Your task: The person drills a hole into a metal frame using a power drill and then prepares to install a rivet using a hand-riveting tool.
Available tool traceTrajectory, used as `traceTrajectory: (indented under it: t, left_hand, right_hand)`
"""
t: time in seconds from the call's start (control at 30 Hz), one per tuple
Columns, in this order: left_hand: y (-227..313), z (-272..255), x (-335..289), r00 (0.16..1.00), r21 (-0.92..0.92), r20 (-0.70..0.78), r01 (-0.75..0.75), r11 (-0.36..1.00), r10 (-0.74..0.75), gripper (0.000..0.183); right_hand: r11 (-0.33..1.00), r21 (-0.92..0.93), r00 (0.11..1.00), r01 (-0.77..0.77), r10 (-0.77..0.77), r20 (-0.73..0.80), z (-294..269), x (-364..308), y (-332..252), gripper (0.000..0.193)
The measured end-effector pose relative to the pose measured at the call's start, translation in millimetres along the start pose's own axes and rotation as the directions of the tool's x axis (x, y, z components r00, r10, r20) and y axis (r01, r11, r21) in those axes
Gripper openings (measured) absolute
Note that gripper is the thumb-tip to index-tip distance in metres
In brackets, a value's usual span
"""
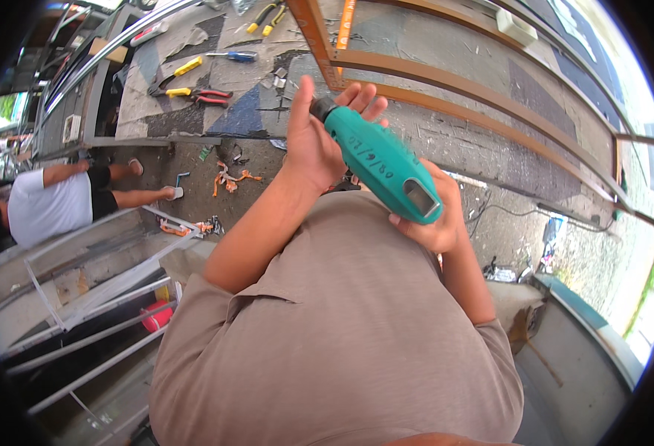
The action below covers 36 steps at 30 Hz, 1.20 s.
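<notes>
A teal-green power drill [379, 163] with a black chuck [324, 108] is held in front of my chest, its nose pointing away and to the left. My right hand [446, 212] is closed around its rear part; the grip below the body is hidden. Beside the chuck is my left hand [313, 149], palm up, with thumb and fingers spread apart. Whether the palm touches the drill's underside, I cannot tell.
A worn workbench [149, 111] bears pliers [208, 97], a blue-handled screwdriver [234, 56] and yellow-handled cutters [267, 18]. A brown metal frame [446, 76] lies across its right side. Another person [52, 204] is at left, near metal frames [74, 297]. A cable [520, 213] runs at right.
</notes>
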<state>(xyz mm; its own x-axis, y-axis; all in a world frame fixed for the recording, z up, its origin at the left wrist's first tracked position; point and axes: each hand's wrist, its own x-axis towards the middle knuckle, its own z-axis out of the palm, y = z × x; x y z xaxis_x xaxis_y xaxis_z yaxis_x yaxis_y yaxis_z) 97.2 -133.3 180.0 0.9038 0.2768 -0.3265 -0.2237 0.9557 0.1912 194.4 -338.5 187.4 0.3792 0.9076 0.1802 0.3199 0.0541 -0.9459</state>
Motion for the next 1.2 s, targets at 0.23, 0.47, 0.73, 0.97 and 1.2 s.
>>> traceTrajectory:
  t: [0.23,0.47,0.73,0.97,1.2]
  left_hand:
    - [4,13,-16,0.983,0.024,-0.137,-0.116,0.993,0.119,0.022]
    - [5,2,-22,0.985,0.012,-0.107,-0.135,0.991,0.135,0.036]
    - [7,3,-26,0.987,-0.027,-0.074,-0.142,0.99,0.139,0.046]
    - [6,5,-26,0.99,0.019,-0.045,-0.137,0.99,0.137,0.043]
    - [-2,10,-25,0.986,0.114,0.03,-0.163,0.98,0.161,0.035]
  right_hand:
    - [0.998,-0.061,0.999,-0.03,0.031,0.016,20,-7,2,0.038]
    - [0.999,-0.045,0.999,0.007,-0.005,0.048,20,1,0,0.035]
    - [1.0,-0.005,0.998,0.021,-0.021,0.052,24,5,5,0.05]
    - [0.998,-0.051,0.993,0.02,-0.014,0.115,19,5,9,0.037]
    - [0.992,-0.082,0.992,0.096,-0.088,0.087,16,-5,17,0.037]
